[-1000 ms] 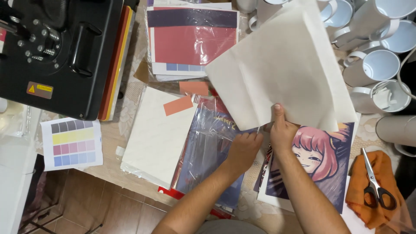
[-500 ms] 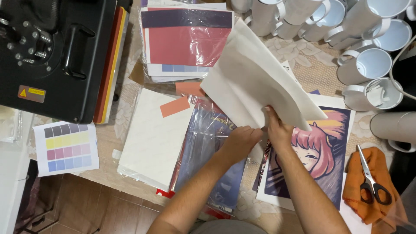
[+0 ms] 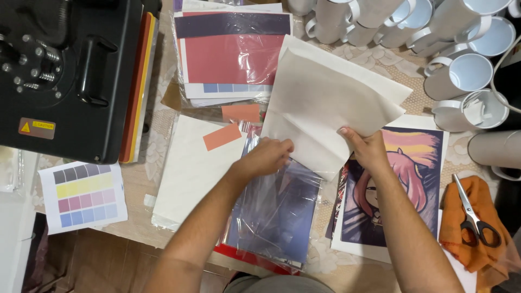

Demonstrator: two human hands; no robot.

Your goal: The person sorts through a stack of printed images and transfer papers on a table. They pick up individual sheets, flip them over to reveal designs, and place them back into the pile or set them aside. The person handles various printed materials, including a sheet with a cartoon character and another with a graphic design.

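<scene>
My right hand (image 3: 368, 147) pinches the lower edge of a few off-white paper sheets (image 3: 325, 97) that fan up and away from me. My left hand (image 3: 268, 156) grips the same sheets at their lower left, above a clear plastic sleeve of bluish prints (image 3: 277, 211). Under my right wrist lies a printed picture of a pink-haired cartoon figure (image 3: 412, 163).
A black heat press (image 3: 65, 70) fills the upper left. A colour test sheet (image 3: 84, 195) lies below it. A bagged red and purple print (image 3: 233, 54) sits at the top. White mugs (image 3: 461, 70) crowd the upper right. Scissors (image 3: 475, 217) rest on an orange cloth (image 3: 472, 239).
The sheets have folded and swung from spread out above the picture to a fanned bundle. My left hand came up onto their lower left edge.
</scene>
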